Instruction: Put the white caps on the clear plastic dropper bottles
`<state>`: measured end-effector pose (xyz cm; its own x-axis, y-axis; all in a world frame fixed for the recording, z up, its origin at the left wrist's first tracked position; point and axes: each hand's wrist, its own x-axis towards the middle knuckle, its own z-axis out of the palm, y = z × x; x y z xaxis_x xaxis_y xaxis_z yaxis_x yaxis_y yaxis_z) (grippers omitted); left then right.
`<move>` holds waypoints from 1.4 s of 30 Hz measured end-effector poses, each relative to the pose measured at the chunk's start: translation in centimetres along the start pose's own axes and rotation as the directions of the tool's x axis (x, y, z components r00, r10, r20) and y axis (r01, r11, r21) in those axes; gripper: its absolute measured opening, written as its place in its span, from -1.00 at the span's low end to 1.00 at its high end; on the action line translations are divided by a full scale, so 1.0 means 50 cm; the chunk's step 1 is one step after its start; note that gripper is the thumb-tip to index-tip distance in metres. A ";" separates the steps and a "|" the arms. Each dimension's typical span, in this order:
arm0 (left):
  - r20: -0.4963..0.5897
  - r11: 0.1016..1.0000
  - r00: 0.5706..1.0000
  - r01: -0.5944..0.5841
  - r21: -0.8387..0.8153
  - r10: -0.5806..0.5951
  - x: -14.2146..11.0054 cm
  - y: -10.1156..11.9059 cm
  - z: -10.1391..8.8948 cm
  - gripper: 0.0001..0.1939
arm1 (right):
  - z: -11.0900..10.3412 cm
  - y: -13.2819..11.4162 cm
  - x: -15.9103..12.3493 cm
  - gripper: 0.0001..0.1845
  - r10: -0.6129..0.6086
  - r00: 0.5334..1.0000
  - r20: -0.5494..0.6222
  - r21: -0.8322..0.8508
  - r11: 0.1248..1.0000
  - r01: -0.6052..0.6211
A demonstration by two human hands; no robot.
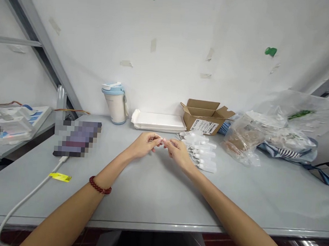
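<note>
Above the middle of the table, my left hand [145,145] is closed in a pinch, with what looks like a thin white cord [153,139] at its fingers. The fingertips of my right hand [178,150] pinch the same small white thing from the other side, and the two hands nearly touch. Most of what they hold is hidden by the fingers. Just right of my right hand lie several small translucent white bottles [207,154] in a row, with thin pale cords at their left ends.
A stack of white trays [159,122] and an open cardboard box [202,119] stand along the wall. Left of them is a blue-lidded cup [115,104]. A phone [80,138] with a white cable [29,196] lies at left. Clear plastic bags [244,139] crowd the right side.
</note>
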<state>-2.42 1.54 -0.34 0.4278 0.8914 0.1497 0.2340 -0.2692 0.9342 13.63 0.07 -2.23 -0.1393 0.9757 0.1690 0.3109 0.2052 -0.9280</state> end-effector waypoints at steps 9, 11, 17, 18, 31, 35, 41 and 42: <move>0.070 0.991 0.992 0.109 -0.078 -0.103 -0.004 -0.005 -0.015 -0.61 | -0.006 -0.016 -0.007 -0.52 -0.016 0.999 0.035 -0.021 1.000 0.017; 0.082 0.996 0.994 0.079 -0.036 -0.076 -0.006 -0.002 -0.018 -0.65 | -0.009 -0.016 -0.006 -0.51 0.003 0.995 0.095 0.083 0.997 -0.011; 0.088 0.982 0.994 -0.086 0.171 0.071 -0.010 0.010 -0.013 -0.73 | -0.017 -0.011 -0.006 -0.53 0.154 0.935 0.320 0.420 0.862 -0.285; 0.087 0.975 0.992 -0.103 0.196 0.087 -0.010 0.011 -0.012 -0.73 | -0.018 -0.011 -0.007 -0.53 0.182 0.917 0.356 0.444 0.830 -0.338; 0.004 0.999 1.000 0.029 0.032 -0.030 -0.005 0.003 -0.002 -0.63 | -0.003 -0.008 -0.013 -0.64 -0.203 0.973 -0.108 -0.210 0.961 0.177; 0.019 0.989 0.990 0.138 -0.051 -0.137 -0.002 -0.003 -0.002 -0.55 | 0.002 -0.002 -0.015 -0.70 -0.320 0.944 -0.080 -0.328 0.903 0.278; -0.045 0.984 0.984 0.168 -0.060 -0.171 0.000 -0.008 0.007 -0.59 | 0.008 0.009 -0.008 -0.69 -0.241 0.969 -0.054 -0.265 0.939 0.219; -0.068 0.983 0.982 0.174 -0.060 -0.178 0.000 -0.007 0.009 -0.59 | 0.009 0.011 -0.007 -0.68 -0.219 0.974 -0.053 -0.237 0.951 0.201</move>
<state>-2.09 1.46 -0.82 0.3187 0.9479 0.0023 0.2523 -0.0872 0.9637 13.42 -0.19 -2.94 -0.1545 0.9096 0.3858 0.4899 0.4096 -0.7696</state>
